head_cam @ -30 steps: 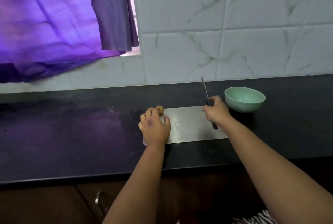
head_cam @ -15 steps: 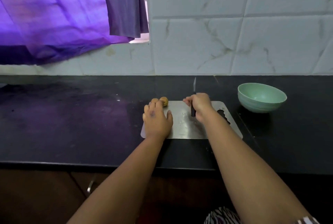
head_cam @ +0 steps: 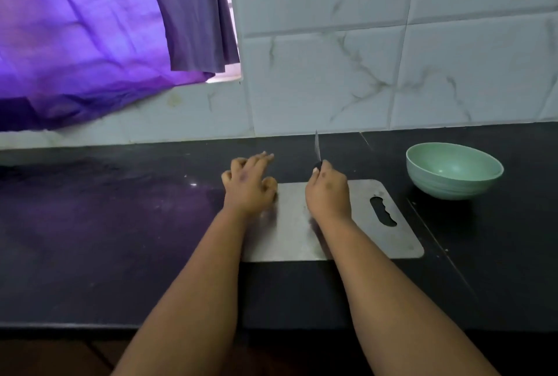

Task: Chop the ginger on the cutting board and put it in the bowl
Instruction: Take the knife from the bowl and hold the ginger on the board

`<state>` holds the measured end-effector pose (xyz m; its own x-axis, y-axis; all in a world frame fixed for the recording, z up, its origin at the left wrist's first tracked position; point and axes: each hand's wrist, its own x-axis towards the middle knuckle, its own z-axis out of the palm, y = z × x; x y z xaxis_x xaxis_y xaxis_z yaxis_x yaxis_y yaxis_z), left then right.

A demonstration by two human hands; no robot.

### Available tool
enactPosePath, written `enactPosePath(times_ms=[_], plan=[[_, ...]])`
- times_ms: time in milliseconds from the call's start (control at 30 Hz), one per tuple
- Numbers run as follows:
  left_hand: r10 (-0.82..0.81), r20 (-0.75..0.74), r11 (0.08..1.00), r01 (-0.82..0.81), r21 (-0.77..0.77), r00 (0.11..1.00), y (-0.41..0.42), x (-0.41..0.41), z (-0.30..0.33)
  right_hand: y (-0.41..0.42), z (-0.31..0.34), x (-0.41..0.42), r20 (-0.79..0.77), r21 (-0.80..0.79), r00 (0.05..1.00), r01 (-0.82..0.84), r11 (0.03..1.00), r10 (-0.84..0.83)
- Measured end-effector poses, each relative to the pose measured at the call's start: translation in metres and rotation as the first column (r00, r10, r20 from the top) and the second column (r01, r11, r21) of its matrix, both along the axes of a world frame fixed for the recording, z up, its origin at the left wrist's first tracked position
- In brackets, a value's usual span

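A steel cutting board (head_cam: 367, 233) lies on the black counter (head_cam: 120, 239). A small tan piece of ginger (head_cam: 270, 184) sits at the board's far left corner. My left hand (head_cam: 246, 186) is right beside it, touching it, with fingers spread and stretched past it. My right hand (head_cam: 327, 194) hovers over the middle of the board and grips a knife (head_cam: 317, 146) by its dark handle, the blade pointing up and away. The ginger and the blade are about a hand's width apart. An empty pale green bowl (head_cam: 453, 170) stands to the right of the board.
A white marbled tile wall (head_cam: 392, 58) rises behind the counter. A purple curtain (head_cam: 90, 37) hangs over the far left. The counter's front edge runs just below my forearms, with brown cabinet fronts (head_cam: 60, 354) underneath.
My left hand's fingers have lifted and spread beyond the ginger. My right hand has stayed over the middle of the board, knife still upright. The camera has moved nearer.
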<state>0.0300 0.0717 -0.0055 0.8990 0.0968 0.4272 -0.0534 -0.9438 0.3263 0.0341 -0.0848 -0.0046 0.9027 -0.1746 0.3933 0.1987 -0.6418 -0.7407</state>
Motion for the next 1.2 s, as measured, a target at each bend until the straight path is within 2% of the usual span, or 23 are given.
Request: enactPosePath(times_ms=[133, 300, 367, 433, 500, 567, 633, 700, 800, 900, 1000, 1100, 1200], plan=[[-0.025, -0.042, 0.999, 0.027, 0.035, 0.999, 0.014, 0.009, 0.000, 0.001, -0.002, 0.009, -0.044, -0.036, 0.999, 0.015, 0.999, -0.017], [-0.066, -0.212, 0.993, 0.084, 0.078, 0.975, 0.015, 0.013, -0.004, 0.003, -0.002, 0.010, -0.103, -0.023, 0.994, 0.017, 1.000, -0.020], [-0.085, -0.212, 0.993, 0.099, 0.057, 0.974, 0.015, 0.013, -0.004, 0.005, -0.001, 0.008, -0.103, -0.014, 0.995, 0.013, 1.000, -0.015], [-0.103, -0.139, 0.993, 0.109, 0.037, 0.985, 0.017, 0.014, -0.004, 0.006, 0.001, 0.007, -0.087, -0.006, 0.996, 0.015, 1.000, -0.015], [-0.159, 0.017, 0.984, 0.160, -0.079, 0.987, 0.016, 0.012, -0.006, 0.005, 0.004, 0.006, -0.077, 0.001, 0.997, 0.014, 1.000, -0.014], [-0.202, 0.139, 0.928, 0.234, -0.289, 0.970, 0.010, 0.001, -0.003, 0.005, 0.007, 0.003, -0.070, 0.006, 0.997, 0.031, 1.000, -0.030], [-0.223, 0.168, 0.861, 0.275, -0.428, 0.960, 0.001, -0.012, -0.001, 0.009, 0.008, -0.002, -0.053, 0.018, 0.998, 0.040, 0.999, -0.039], [-0.246, 0.171, 0.821, 0.299, -0.487, 0.954, -0.005, -0.019, -0.003, 0.012, 0.008, -0.008, -0.055, 0.038, 0.998, 0.036, 0.999, -0.034], [-0.270, 0.127, 0.809, 0.296, -0.507, 0.954, -0.015, -0.023, -0.008, 0.008, 0.006, -0.016, -0.053, 0.078, 0.998, 0.032, 0.996, -0.028], [-0.360, 0.007, 0.794, 0.310, -0.523, 0.933, -0.028, -0.030, -0.008, -0.009, 0.012, -0.025, -0.031, 0.089, 0.998, 0.062, 0.994, -0.059], [-0.398, -0.076, 0.810, 0.312, -0.496, 0.914, -0.040, -0.033, -0.012, -0.034, 0.019, -0.041, -0.068, 0.052, 0.997, 0.042, 0.998, -0.039], [-0.372, -0.077, 0.816, 0.286, -0.502, 0.925, -0.045, -0.037, -0.013, -0.046, 0.017, -0.067, -0.180, -0.056, 0.982, -0.062, 0.997, 0.051], [-0.334, -0.078, 0.808, 0.244, -0.536, 0.939, -0.045, -0.041, -0.014, -0.046, 0.010, -0.089, -0.195, -0.135, 0.978, -0.103, 0.986, 0.075]])
